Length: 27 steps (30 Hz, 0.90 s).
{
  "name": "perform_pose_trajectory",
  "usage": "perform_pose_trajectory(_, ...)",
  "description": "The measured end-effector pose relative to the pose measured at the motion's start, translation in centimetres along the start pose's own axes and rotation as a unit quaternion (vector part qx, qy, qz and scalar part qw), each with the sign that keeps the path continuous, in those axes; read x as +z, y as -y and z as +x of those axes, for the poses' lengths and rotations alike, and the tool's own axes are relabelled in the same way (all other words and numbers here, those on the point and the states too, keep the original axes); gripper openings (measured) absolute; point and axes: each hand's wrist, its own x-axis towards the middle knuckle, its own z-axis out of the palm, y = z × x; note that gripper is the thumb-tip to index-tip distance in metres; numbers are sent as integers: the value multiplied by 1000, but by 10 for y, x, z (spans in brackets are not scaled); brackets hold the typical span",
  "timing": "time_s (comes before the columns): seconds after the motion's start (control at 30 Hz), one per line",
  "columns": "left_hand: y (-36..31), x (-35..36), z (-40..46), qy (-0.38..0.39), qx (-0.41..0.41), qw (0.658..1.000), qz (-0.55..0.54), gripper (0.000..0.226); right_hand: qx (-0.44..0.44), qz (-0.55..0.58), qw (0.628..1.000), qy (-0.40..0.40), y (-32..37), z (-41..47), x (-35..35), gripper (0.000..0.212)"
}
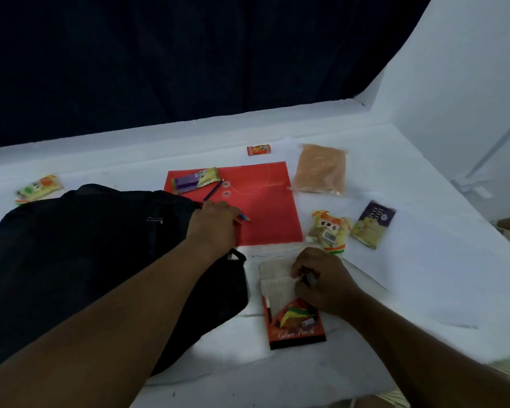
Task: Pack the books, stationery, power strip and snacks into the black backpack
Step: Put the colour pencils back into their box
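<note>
The black backpack (100, 260) is lying flat on the surface, left. Pencils (242, 218) are gripped by curled left hand (215, 225) fingers; a dark pen (309, 279) is pinched in the right hand (321, 281) above the pencil box (295, 322). Pencils could be dropped from the loose bundle.

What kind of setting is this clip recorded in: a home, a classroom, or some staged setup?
Most likely a staged recording setup, not a lived-in room: a white-covered table backed by a dark curtain and a plain white wall, with only the black backpack, snack packets and stationery laid out.
</note>
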Motion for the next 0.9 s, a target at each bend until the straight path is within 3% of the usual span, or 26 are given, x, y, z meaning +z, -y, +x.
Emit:
perform_pose_trajectory(0.13,3,14,10,12,-12,1000,13,41,2,-12,1000,-4,-1,1,1,17)
perform_pose_trajectory(0.27,4,24,11,-23,-16,1000,13,17,-5,-10,1000,-10,-2,2,2,13)
perform_pose_trajectory(0.4,8,34,14,-49,2,999,-19,18,-6,-13,1000,-8,-2,2,2,13)
perform_pose_trajectory(0.5,11,42,12,-136,35,987,-79,17,-3,-8,1000,-9,-2,2,3,12)
perform_pose_trajectory(0.63,1,38,-4,-244,86,942,-214,13,-8,17,1000,-18,-1,3,3,10)
perform_pose_trajectory(0.7,-17,28,-18,-233,119,911,-319,11,-12,28,999,-20,-2,3,3,12)
perform_pose_trajectory(0.8,-47,27,-44,-153,96,874,-452,20,-6,45,998,-36,-6,3,2,20)
perform_pose_trajectory(0.9,-64,48,-63,-89,107,877,-461,19,0,53,998,-46,-6,3,2,24)
